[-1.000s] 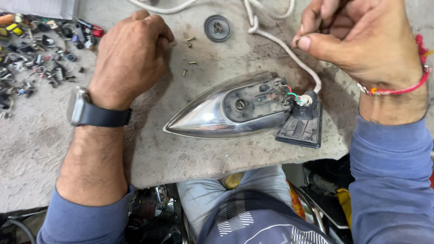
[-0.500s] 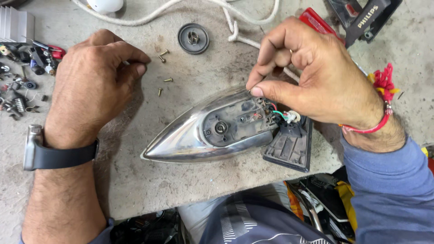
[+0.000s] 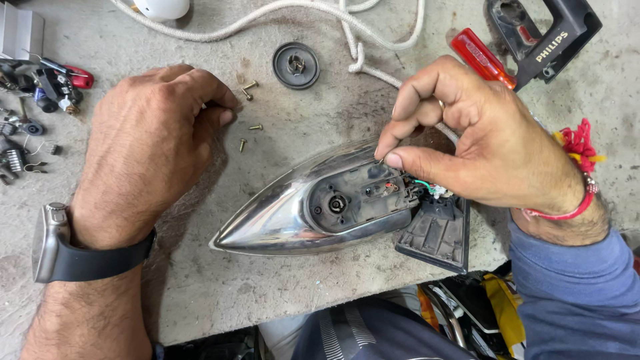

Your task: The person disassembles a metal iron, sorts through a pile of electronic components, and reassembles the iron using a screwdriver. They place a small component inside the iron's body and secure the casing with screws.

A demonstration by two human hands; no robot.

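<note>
On the grey workbench (image 3: 373, 293), near its front edge, the opened iron body (image 3: 320, 207) lay with its shiny point toward the left, its black rear cover (image 3: 437, 237) off and its coloured wires exposed. The handle shell (image 3: 543, 37) lay far right, detached. The left hand (image 3: 150, 153) rested loosely clenched, holding nothing visible. The right hand (image 3: 480, 150) pinched something tiny over the terminals. Loose screws (image 3: 250, 127) lay unfitted, suggesting reassembly remained.
</note>
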